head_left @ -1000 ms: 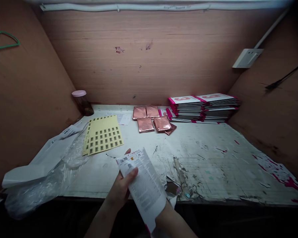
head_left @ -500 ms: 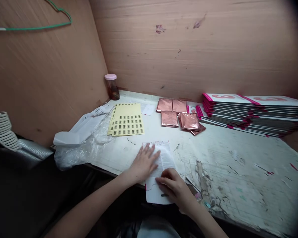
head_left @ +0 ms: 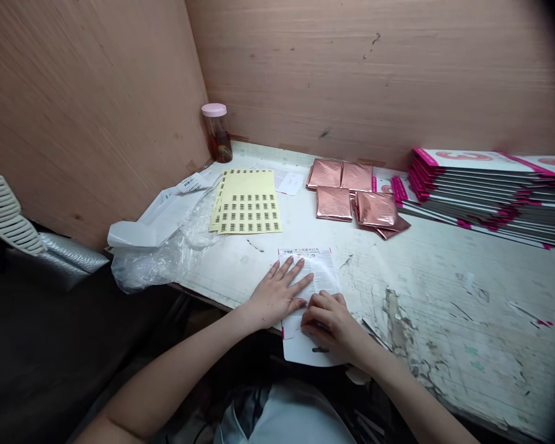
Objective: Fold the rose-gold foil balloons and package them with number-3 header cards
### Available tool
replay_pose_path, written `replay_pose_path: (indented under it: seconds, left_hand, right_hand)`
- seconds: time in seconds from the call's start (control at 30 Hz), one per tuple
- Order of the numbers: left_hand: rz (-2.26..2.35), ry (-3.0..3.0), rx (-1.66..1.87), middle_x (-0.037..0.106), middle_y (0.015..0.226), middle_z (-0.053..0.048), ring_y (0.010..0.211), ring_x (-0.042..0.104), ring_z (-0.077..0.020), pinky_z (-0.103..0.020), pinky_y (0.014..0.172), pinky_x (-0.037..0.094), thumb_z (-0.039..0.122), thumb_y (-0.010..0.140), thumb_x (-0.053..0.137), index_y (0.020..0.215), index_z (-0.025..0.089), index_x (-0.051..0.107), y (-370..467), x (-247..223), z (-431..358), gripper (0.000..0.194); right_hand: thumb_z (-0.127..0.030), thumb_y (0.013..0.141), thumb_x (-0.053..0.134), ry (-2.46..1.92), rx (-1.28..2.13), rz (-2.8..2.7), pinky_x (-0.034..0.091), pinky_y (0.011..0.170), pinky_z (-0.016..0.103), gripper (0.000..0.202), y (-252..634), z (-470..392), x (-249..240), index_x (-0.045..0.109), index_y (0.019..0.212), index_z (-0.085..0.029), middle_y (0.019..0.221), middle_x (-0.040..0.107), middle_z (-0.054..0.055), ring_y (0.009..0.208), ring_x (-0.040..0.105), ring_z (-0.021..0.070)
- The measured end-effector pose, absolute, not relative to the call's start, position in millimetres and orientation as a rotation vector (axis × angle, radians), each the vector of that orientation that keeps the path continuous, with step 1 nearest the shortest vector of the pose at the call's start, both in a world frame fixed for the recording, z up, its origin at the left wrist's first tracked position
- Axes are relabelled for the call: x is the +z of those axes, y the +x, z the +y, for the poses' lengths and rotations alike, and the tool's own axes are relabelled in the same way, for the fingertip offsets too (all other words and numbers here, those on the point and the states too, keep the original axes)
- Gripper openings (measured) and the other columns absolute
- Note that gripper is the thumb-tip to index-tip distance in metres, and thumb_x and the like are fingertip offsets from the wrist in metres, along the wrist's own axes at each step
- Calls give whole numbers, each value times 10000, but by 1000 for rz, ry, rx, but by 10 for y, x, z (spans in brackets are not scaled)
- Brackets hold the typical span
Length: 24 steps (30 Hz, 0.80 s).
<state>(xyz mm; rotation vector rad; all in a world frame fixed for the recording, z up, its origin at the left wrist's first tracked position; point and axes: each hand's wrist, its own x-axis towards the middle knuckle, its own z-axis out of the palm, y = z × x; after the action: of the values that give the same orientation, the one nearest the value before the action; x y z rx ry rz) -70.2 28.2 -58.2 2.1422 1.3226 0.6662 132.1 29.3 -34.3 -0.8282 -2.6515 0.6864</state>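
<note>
In the head view, clock directions run from the white printed packet (head_left: 300, 339), with twelve pointing away from the person. The packet lies at the table's near edge, its slotted end jutting past that edge toward six o'clock. The left hand (head_left: 277, 295) is flat on its upper left part, fingers spread wide. The right hand (head_left: 330, 320) touches it on the right, fingers curled and drawn in; whether they pinch anything is hidden.

Yellow label sheets (head_left: 248, 200) lie at eleven o'clock on the white worn table (head_left: 361, 265), and behind them a pink-lidded jar (head_left: 218, 134) stands near the corner. White papers (head_left: 160, 213) and crumpled clear plastic (head_left: 152, 265) spread toward ten. Copper-coloured foil packets (head_left: 333, 202) sit between twelve and one, some overlapping. At two, pink-edged cards (head_left: 476, 185) form a tall, fanned stack. A white slatted object (head_left: 12, 216) is between nine and ten.
</note>
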Motion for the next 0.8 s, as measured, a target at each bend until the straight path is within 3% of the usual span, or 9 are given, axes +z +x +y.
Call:
replay_pose_path:
  seconds: [0.23, 0.43, 0.63, 0.8]
  left_hand:
    - [1332, 2202, 667, 231, 1604, -77, 1505, 108, -290, -499, 1202, 33, 375, 929, 564, 1448, 292, 441, -702, -614, 280, 539]
    - [1336, 2189, 664, 228, 1609, -56, 1507, 99, -283, -499, 1203, 30, 380, 932, 558, 1444, 314, 442, -700, -594, 270, 528]
    - [1299, 2148, 730, 243, 1605, -59, 1504, 111, -301, -535, 1200, 24, 389, 930, 563, 1428, 314, 465, -702, -589, 271, 513]
    - [1429, 2388, 432, 184, 1620, -105, 1505, 84, -307, -541, 1205, 97, 378, 968, 501, 1484, 252, 377, -685, -563, 266, 545]
  right_hand:
    - [-166, 924, 595, -857, 814, -2650, 360, 798, 362, 63, 1337, 305, -268, 629, 908, -216, 922, 571, 36, 908, 494, 196]
    - [-163, 908, 616, -841, 863, -2675, 353, 801, 367, 65, 1334, 310, -254, 613, 860, -206, 918, 567, 32, 903, 480, 197]
    - [-164, 933, 584, -837, 757, -2678, 316, 778, 360, 108, 1324, 298, -300, 641, 858, -217, 899, 564, 34, 890, 468, 196]
    - [-186, 956, 533, -798, 595, -2679, 292, 735, 355, 130, 1245, 302, -456, 608, 850, -199, 862, 588, 34, 839, 450, 195]
